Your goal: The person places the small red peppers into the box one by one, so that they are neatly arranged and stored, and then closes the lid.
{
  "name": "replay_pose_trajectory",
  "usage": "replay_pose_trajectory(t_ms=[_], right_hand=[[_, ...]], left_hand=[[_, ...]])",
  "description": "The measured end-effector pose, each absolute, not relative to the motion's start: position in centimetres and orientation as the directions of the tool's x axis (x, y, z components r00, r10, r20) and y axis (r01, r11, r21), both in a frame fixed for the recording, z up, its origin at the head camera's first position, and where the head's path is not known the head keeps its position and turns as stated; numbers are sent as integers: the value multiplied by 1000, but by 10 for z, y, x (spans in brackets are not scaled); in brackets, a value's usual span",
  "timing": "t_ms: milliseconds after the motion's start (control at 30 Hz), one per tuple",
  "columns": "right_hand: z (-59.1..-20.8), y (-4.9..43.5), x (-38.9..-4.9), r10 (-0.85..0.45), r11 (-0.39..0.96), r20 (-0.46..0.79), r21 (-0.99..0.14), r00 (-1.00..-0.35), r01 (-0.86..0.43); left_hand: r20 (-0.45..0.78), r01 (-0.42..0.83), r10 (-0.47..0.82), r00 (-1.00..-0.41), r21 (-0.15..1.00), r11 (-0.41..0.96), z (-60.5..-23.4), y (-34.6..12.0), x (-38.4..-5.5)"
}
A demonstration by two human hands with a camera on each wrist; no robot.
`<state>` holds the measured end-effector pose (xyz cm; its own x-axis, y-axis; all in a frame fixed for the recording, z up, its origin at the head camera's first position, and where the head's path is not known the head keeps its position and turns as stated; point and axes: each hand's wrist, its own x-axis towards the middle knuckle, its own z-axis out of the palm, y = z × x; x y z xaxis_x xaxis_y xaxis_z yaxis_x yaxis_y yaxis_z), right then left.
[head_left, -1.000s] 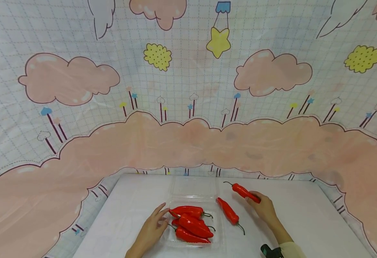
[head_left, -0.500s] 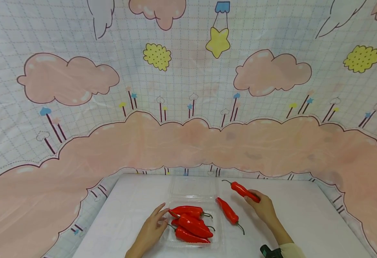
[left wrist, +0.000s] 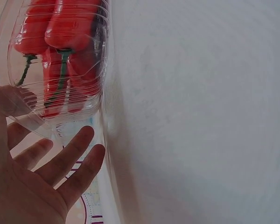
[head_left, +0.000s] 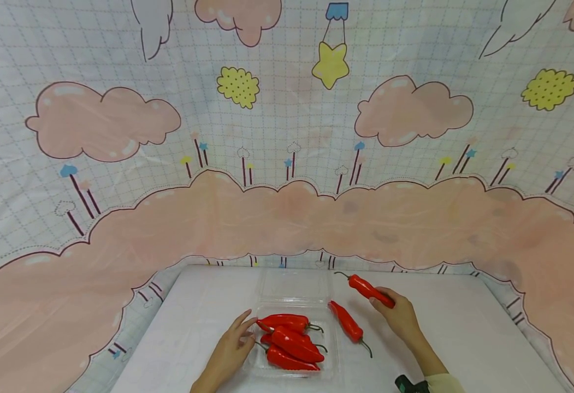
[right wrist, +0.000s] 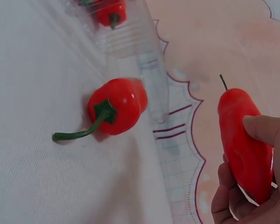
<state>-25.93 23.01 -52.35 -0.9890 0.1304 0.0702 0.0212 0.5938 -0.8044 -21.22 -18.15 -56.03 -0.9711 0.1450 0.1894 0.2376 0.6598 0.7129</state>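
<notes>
A clear plastic box with several red chili peppers piled in it stands at the front middle of the white table. My left hand is at its left side. In the left wrist view the fingers spread out loosely, and the thumb overlaps the box wall. Right of the box, my right hand grips one red chili pepper by its fat body, stem pointing away to the upper left. The right wrist view shows the thumb pressed along this pepper. Another red pepper lies between box and right hand.
The box's hinged lid lies folded back behind it. A patterned cloth with clouds and stars hangs behind the white table. A dark device sits at the right wrist, near the table's front.
My right hand has shifted slightly left and away from me with the pepper in its grip. My left hand and the box have stayed in place.
</notes>
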Motion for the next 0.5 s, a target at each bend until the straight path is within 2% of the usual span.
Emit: replay_pose_trajectory(t_ms=[500], right_hand=[[-513,224,-250,108,568,64,-823,-992,8]], left_hand=[[187,235,144,-972,721,652,-559,-180,-213]])
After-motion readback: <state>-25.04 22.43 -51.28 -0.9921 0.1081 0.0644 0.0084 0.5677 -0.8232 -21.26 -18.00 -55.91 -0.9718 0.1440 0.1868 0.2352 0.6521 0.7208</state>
